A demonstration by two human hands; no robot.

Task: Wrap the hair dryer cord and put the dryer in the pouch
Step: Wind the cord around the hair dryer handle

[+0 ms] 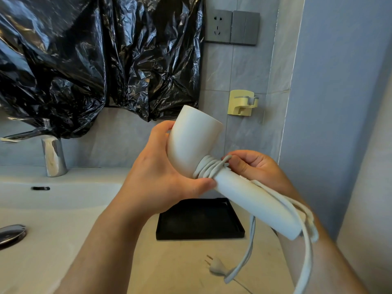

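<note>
1. Dryer [191, 145]: white, held in mid-air above the surface [169, 262], barrel pointing up and far, handle slanting down to the right.
2. Left hand [161, 166]: clenched around the barrel where it meets the handle, thumb tip pressing on the wound turns.
3. Right hand [252, 166]: behind the handle, fingers pinching a strand of cord [209, 168] at the coil.
4. Cord: several tight turns sit around the top of the handle; the rest hangs in long loose loops off the handle's lower right.
5. Plug [216, 267]: lying on the surface, near and below the dryer.
6. Tray [200, 217]: black, on the surface beneath the hands.
7. Sink [53, 209], tap [52, 154]: left. Socket [218, 26] and yellow holder [242, 102]: on the far wall.
8. Pouch: not in view.
9. Progress, as judged: wrapping begun, perhaps under half done; remaining slack and plug still to wind in, then bagging, not yet started.
</note>
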